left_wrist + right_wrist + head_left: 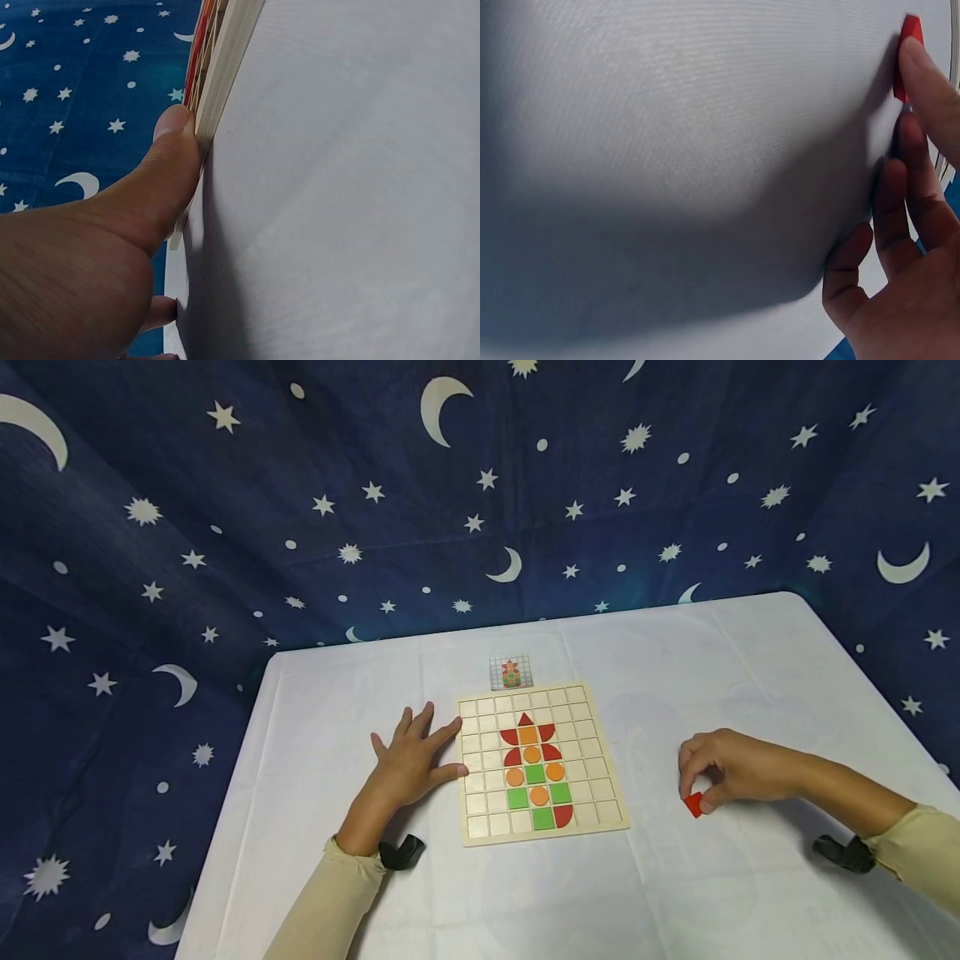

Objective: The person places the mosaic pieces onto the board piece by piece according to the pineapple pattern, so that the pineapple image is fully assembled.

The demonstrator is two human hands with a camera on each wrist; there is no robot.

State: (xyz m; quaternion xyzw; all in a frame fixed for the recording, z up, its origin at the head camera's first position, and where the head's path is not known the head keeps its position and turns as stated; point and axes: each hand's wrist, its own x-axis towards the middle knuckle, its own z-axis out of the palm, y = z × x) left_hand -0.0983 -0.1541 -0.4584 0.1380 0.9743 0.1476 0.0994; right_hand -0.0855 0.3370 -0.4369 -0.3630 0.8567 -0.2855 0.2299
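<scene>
A wooden grid board (600, 793) lies on the white table, bearing a figure of red, orange and green pieces. Its top is a red triangle (525, 720); at its bottom row are a green square (542, 819) and a red quarter-round (562, 815). My left hand (405, 764) has its fingers spread, with thumb and index finger touching the board's left edge; the left wrist view shows the thumb (169, 165) against that edge. Right of the board, my right hand (738, 766) pinches a small red piece (693, 805) between thumb and finger, close over the cloth.
Behind the board lies a small pattern card (512, 672) with a coloured figure on a grid. White cloth (360, 685) covers the table. A dark blue curtain (405, 527) with moons and stars hangs behind it. Black straps (401, 852) sit at both wrists.
</scene>
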